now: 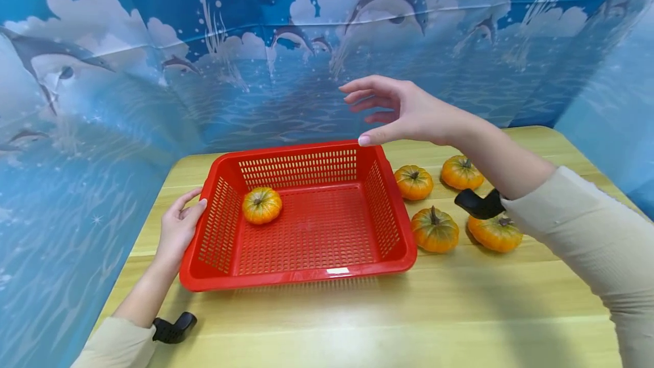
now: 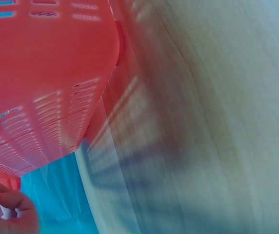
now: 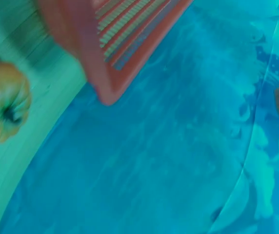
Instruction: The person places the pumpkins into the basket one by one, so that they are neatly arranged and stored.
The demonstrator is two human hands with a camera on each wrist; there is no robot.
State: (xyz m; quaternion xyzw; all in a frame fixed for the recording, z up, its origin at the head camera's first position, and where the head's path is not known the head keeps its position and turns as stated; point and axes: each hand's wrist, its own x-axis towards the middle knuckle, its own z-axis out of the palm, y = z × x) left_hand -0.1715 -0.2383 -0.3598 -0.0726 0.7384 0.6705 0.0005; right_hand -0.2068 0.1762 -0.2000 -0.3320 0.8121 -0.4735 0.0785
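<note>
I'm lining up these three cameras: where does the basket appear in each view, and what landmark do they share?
Head: the basket fills the middle, the left hand gripping its left rim.
Left wrist: upper left, cut off by the frame.
Right wrist: top, left of centre, also cut off.
Shared landmark: the table.

Pumpkin [image 1: 494,235] partly behind black mount [image 1: 480,204], left sleeve [image 1: 118,345] cut off
</note>
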